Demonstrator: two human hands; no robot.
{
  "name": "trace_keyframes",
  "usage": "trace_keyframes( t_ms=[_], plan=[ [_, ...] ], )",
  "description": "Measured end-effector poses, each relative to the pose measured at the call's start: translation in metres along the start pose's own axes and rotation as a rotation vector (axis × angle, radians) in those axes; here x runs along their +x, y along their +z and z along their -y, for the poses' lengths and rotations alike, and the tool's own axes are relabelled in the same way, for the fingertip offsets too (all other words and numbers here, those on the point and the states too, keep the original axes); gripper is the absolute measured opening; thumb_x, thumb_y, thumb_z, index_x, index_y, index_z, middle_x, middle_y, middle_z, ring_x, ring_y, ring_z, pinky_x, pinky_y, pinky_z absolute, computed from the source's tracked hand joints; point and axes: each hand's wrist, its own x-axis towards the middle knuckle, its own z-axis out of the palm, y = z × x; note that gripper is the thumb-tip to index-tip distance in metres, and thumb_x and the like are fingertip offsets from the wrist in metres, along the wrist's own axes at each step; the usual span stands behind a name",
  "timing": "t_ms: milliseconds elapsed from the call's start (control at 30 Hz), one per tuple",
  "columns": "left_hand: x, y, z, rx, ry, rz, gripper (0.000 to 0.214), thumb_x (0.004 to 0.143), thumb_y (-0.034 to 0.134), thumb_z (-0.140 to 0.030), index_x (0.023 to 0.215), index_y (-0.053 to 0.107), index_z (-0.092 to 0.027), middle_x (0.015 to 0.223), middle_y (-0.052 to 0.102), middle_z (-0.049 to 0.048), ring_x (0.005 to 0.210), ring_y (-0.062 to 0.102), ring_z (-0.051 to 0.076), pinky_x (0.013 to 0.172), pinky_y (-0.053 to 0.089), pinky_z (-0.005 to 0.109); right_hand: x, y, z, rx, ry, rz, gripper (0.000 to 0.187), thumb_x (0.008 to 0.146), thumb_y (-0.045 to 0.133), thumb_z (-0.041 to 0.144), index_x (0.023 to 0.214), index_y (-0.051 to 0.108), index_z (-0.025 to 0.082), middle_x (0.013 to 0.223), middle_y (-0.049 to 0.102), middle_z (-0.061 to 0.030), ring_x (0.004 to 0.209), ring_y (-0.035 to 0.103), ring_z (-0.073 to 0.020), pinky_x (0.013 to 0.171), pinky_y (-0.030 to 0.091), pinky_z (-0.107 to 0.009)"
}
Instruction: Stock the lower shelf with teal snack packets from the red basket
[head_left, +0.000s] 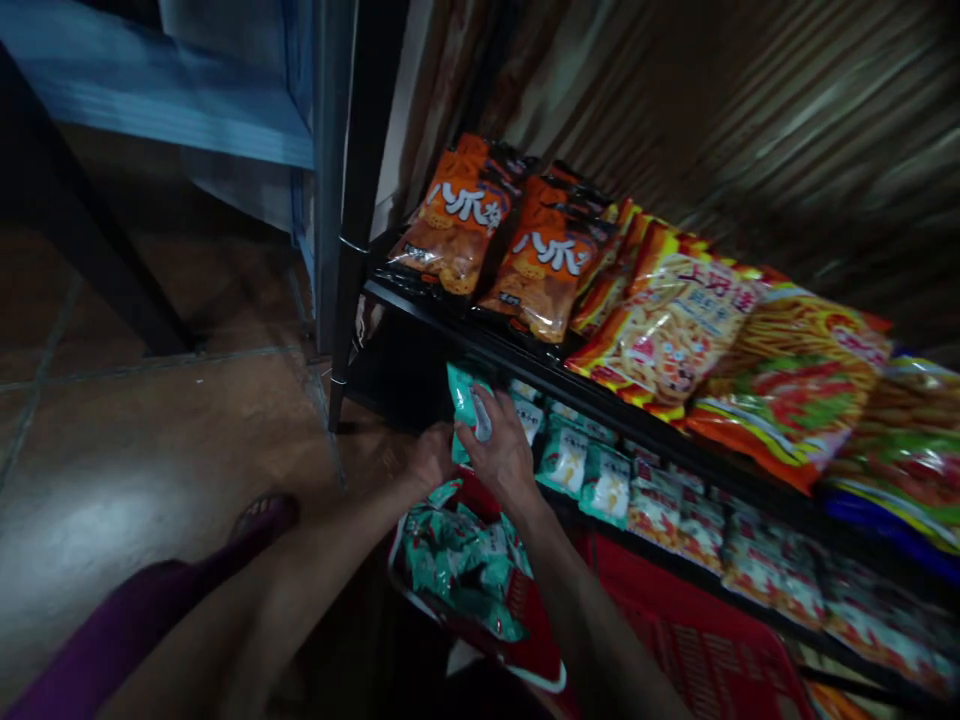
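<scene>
A small teal snack packet (463, 392) is held upright in front of the lower shelf. My right hand (501, 440) grips it, with the thumb and fingers around its side. At its lower left edge is my left hand (435, 455), fingers curled in against the packet and partly hidden. Under both hands stands an open red box (536, 625) with a white rim, holding many loose teal packets (457, 550). Similar teal packets (564, 460) stand in a row on the black lower shelf, just right of my right hand.
The upper shelf bears orange snack bags (457, 220) and larger yellow-red bags (675, 325). Red-and-white packets (701, 525) fill the lower shelf further right. Below it lies a red box (705, 640). A black shelf post (352, 220) rises at left, beside blue furniture (187, 90).
</scene>
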Motion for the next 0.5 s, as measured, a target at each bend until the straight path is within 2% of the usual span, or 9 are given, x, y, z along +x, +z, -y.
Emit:
trace_keyframes(
  t_ms=[67,100,167,200,267,367,433,500],
  plan=[
    [-0.014,0.000,-0.018,-0.288,-0.241,-0.176,0.017,0.078,0.052,-0.027,0.078,0.063,-0.014,0.079,0.066,0.0068,0.082,0.063,0.021,0.080,0.048,0.033,-0.032,-0.014,0.006,-0.019,0.031,-0.038,0.054,0.079,0.055,0.034,0.131,0.048,0.021,0.146,0.035,-0.0116,0.131,0.038,-0.0279,0.104,0.038,-0.045],
    [-0.022,0.001,-0.028,-0.458,-0.370,-0.213,0.025,0.081,0.047,-0.033,0.077,0.063,-0.015,0.074,0.065,0.0063,0.075,0.063,0.019,0.075,0.050,0.032,-0.047,-0.019,0.008,-0.032,0.042,-0.053,0.054,0.079,0.054,0.033,0.132,0.048,0.020,0.148,0.032,-0.0118,0.133,0.036,-0.0282,0.104,0.037,-0.046],
    [-0.041,0.008,-0.048,-0.755,-0.489,-0.147,0.039,0.083,0.042,-0.049,0.081,0.063,-0.016,0.072,0.066,0.0055,0.067,0.063,0.019,0.069,0.050,0.032,-0.075,-0.027,0.011,-0.067,0.061,-0.080,0.054,0.080,0.054,0.030,0.132,0.047,0.020,0.149,0.028,-0.0118,0.133,0.034,-0.0294,0.104,0.036,-0.048],
    [-0.050,0.012,-0.057,-0.833,-0.470,-0.089,0.042,0.081,0.045,-0.053,0.084,0.064,-0.016,0.073,0.067,0.0053,0.068,0.063,0.018,0.069,0.050,0.032,-0.087,-0.030,0.011,-0.080,0.066,-0.088,0.053,0.080,0.054,0.029,0.133,0.046,0.021,0.150,0.027,-0.0113,0.133,0.034,-0.0300,0.104,0.036,-0.050],
    [-0.069,0.020,-0.069,-0.878,-0.424,-0.015,0.037,0.076,0.055,-0.050,0.087,0.064,-0.016,0.077,0.068,0.0050,0.070,0.063,0.018,0.069,0.049,0.029,-0.106,-0.035,0.011,-0.079,0.075,-0.096,0.054,0.080,0.054,0.027,0.133,0.046,0.023,0.151,0.025,-0.0097,0.134,0.033,-0.0306,0.104,0.034,-0.051],
    [-0.086,0.028,-0.074,-0.767,-0.417,-0.101,0.021,0.071,0.066,-0.030,0.088,0.063,-0.018,0.080,0.068,0.0019,0.068,0.061,0.014,0.064,0.047,0.025,-0.123,-0.039,0.005,0.034,0.096,-0.064,0.058,0.077,0.057,0.029,0.134,0.044,0.023,0.152,0.023,-0.0087,0.136,0.030,-0.0299,0.105,0.034,-0.050],
    [-0.087,0.029,-0.072,-0.692,-0.447,-0.130,0.017,0.070,0.066,-0.026,0.085,0.063,-0.018,0.080,0.067,0.0017,0.064,0.060,0.014,0.062,0.047,0.025,-0.127,-0.041,-0.001,0.202,0.140,-0.057,0.062,0.077,0.058,0.035,0.136,0.042,0.023,0.150,0.028,-0.0092,0.136,0.030,-0.0277,0.106,0.034,-0.048],
    [-0.083,0.028,-0.070,-0.655,-0.457,-0.081,0.017,0.070,0.068,-0.027,0.083,0.063,-0.017,0.077,0.067,0.0028,0.061,0.060,0.014,0.062,0.048,0.027,-0.126,-0.042,-0.011,0.409,0.270,-0.104,0.066,0.078,0.057,0.043,0.138,0.038,0.022,0.146,0.036,-0.0102,0.133,0.036,-0.0251,0.107,0.033,-0.046]
  ],
)
